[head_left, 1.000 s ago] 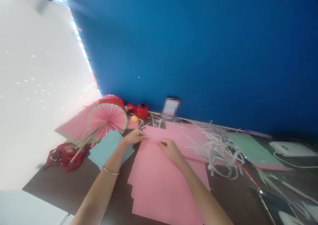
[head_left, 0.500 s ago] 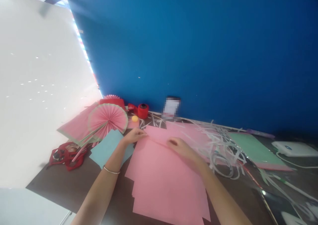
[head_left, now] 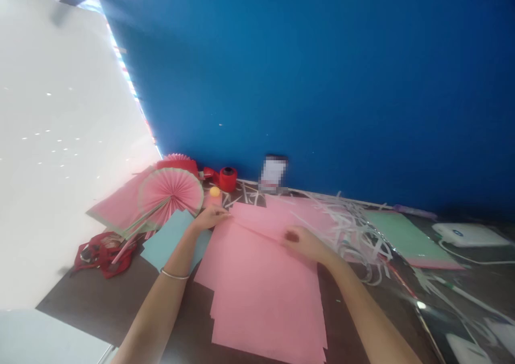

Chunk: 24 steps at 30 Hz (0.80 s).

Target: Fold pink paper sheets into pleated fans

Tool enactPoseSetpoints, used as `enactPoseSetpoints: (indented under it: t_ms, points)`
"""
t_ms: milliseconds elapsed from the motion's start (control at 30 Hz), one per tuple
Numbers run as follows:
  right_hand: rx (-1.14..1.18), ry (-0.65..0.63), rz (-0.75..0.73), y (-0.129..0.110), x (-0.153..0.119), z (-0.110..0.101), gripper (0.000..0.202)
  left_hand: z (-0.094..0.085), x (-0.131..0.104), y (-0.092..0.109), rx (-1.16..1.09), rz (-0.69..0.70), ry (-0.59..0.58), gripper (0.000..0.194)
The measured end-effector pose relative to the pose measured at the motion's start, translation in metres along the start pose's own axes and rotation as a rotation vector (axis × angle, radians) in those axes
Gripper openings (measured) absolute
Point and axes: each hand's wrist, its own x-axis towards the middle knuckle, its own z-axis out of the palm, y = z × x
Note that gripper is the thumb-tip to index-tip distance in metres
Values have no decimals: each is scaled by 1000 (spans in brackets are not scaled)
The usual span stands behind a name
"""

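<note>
Pink paper sheets (head_left: pixel 267 294) lie in an uneven stack before me. Across the far part of the top sheet runs a narrow fold (head_left: pixel 257 230). At the fold's left end, my left hand (head_left: pixel 210 217) is closed, pinching the paper edge between thumb and fingers; a thin bangle (head_left: pixel 175 275) circles that wrist. My right hand (head_left: pixel 306 243) has its fingers curled shut on the fold's right part, and its fingertips are partly hidden. Under my left forearm lies light blue paper (head_left: pixel 169 240).
Pleated pink fans (head_left: pixel 171 192) and a red tape dispenser (head_left: pixel 227 179) stand at the back left. White paper strips (head_left: pixel 354 230) tangle to the right, beside green paper (head_left: pixel 406 235) and a white device (head_left: pixel 470 234). A blue wall (head_left: pixel 322 85) rises behind.
My right hand has slid rightward along the fold, away from my left hand, which still pinches the left end. The whole view has shifted slightly.
</note>
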Motion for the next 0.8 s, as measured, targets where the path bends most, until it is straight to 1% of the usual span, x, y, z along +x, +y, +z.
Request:
enactPoseSetpoints:
  t_ms: [267,400,533,667,800]
  points:
    - [-14,-15,84,10,-3,-4,21,-5,-3,3,38,-6,49,42]
    - [-40,40,77,18,-7,-2,16,-8,-5,5,45,-3,68,40]
    - [-97,69,84,27,-11,-2,18,-12,-6,5,61,12,70,42]
    - [-70,87,47,29,-14,-3,19,-13,-6,6,53,-4,62,41]
    - [-59,90,37,31,-16,-4,23,-13,-8,6,83,-11,67,43]
